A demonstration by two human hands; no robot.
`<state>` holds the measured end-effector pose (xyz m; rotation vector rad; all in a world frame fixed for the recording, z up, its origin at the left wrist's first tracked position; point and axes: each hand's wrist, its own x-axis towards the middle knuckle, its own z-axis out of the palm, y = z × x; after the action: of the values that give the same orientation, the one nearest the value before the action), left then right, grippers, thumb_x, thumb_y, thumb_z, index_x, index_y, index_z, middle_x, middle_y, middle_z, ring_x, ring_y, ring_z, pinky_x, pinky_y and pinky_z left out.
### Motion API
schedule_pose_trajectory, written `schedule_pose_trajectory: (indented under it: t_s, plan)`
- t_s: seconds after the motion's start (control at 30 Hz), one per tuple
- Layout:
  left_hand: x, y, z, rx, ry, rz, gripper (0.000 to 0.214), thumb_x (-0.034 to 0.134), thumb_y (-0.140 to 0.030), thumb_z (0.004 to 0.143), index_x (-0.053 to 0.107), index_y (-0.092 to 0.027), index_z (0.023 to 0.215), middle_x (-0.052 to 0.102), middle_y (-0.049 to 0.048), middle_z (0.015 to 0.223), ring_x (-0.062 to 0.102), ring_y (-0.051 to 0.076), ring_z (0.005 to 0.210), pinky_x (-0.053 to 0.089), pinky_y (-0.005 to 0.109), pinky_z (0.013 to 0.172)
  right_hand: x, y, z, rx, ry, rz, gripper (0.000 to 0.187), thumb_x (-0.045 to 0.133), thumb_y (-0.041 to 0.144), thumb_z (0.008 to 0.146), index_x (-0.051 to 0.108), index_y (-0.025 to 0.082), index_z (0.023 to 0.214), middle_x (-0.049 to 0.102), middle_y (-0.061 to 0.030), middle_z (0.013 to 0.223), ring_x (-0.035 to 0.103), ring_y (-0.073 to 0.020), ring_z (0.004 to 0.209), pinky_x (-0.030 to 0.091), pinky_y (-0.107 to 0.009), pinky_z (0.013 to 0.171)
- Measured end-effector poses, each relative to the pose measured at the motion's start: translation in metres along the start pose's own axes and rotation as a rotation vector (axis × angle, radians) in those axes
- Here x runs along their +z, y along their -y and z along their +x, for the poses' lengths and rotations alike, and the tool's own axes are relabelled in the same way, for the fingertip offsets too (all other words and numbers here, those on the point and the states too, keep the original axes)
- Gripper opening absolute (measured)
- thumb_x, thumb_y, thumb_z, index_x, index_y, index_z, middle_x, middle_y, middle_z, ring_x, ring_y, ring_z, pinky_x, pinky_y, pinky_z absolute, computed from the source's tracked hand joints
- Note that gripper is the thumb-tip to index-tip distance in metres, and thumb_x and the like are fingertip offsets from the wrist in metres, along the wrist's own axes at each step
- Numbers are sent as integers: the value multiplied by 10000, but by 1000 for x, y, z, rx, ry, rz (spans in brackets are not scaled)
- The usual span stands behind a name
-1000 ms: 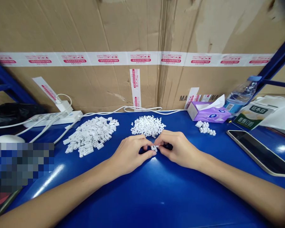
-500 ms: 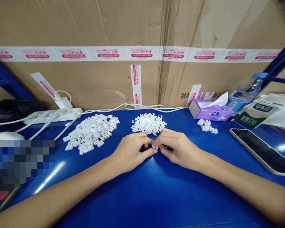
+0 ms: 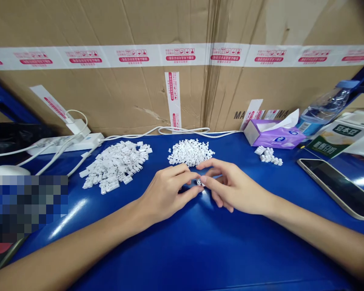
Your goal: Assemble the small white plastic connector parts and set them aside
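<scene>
L hand (image 3: 166,190) & R hand (image 3: 235,188) close, fingers curled.

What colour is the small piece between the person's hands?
The small plastic piece is white, best seen in the head view.

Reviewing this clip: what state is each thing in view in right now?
left hand: curled, pinching white part
right hand: open, fingers spread
flat pieces: loose heap
small pieces: loose heap
tissue box: open, tissue sticking out
water bottle: capped
phone: lying flat, screen dark
power strip: cords plugged in
</scene>
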<state>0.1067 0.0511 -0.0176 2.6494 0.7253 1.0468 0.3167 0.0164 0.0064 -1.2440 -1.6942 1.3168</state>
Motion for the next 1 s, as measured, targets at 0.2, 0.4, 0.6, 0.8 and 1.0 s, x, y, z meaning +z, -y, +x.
schedule_pose_trajectory:
  t_s: [0.2,0.4,0.6,0.8,1.0]
  plan:
    - [0,-1,1,43,-12,-3,142,676,-197,940,704,-143,1068,638,25,849,568,131,657,456,267,613,4,-4,-3,75,69,192,378,622,421,953,482,228,1247,604,56,673,572,-106,397,466,-186,307]
    - [-3,-3,0,38,-23,-42,216,736,-198,901,673,-141,1100,686,42,879,611,160,706,453,313,641,7,-1,-7,206,68,356,453,698,460,902,468,236,1223,618,55,670,632,-122,480,522,-188,390]
    - [-4,-3,3,36,-54,-83,162,754,-189,884,687,-126,1017,682,42,818,595,151,645,428,314,599,6,2,-7,248,77,398,480,729,449,883,453,235,1212,638,57,641,634,-118,478,515,-179,414]
    - [-3,-1,2,67,-57,-44,128,747,-204,895,693,-146,996,682,31,818,570,143,649,441,305,618,3,3,-3,183,93,339,439,688,506,896,478,214,1148,648,33,652,663,-152,498,517,-203,392]
    - [-3,-1,0,65,-45,5,125,732,-212,906,691,-153,1009,681,32,820,577,149,658,442,308,626,5,0,-3,152,41,338,425,735,449,867,505,207,1130,631,29,717,604,-111,488,541,-211,392]
